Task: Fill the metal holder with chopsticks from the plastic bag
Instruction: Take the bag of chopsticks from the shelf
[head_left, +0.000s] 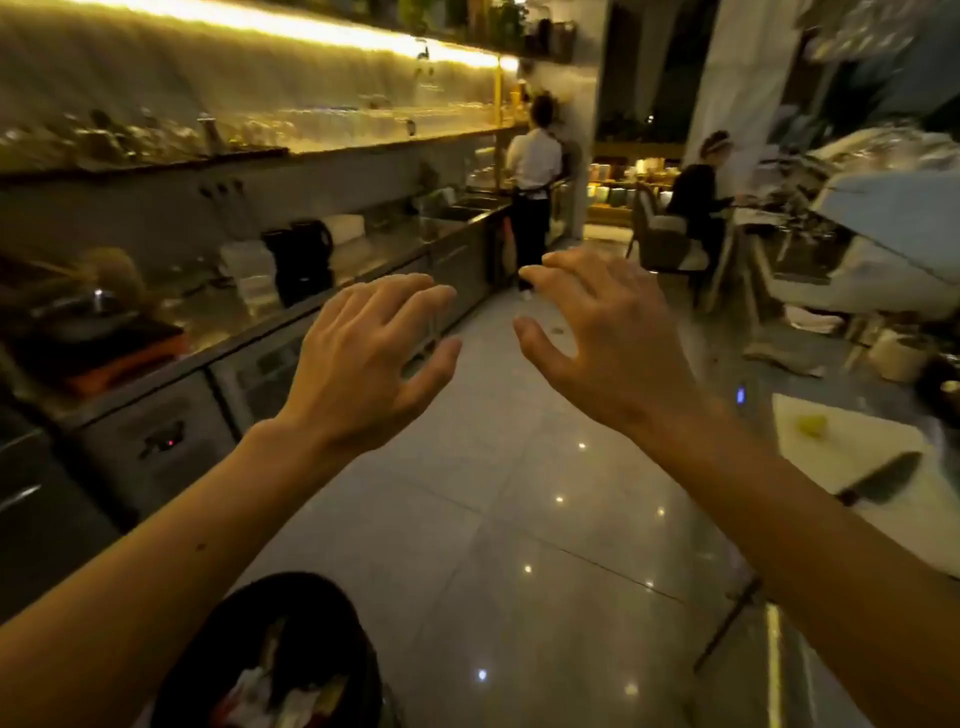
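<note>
Both arms reach forward over the tiled floor (519, 519). The left hand (363, 358) and right hand (602, 332) hang side by side, palms down, fingers spread and empty. No holder, bag or chopsticks can be made out. A knife (883, 475) lies on a cutting board (831, 447) at 3 o'clock; a bin (291, 660) stands at 7 o'clock.

We cannot make out the metal holder, the chopsticks or the plastic bag in this dim, blurred view. Our left hand (363, 358) and right hand (602, 338), mid-frame with fingers spread, hold none of them.
</note>
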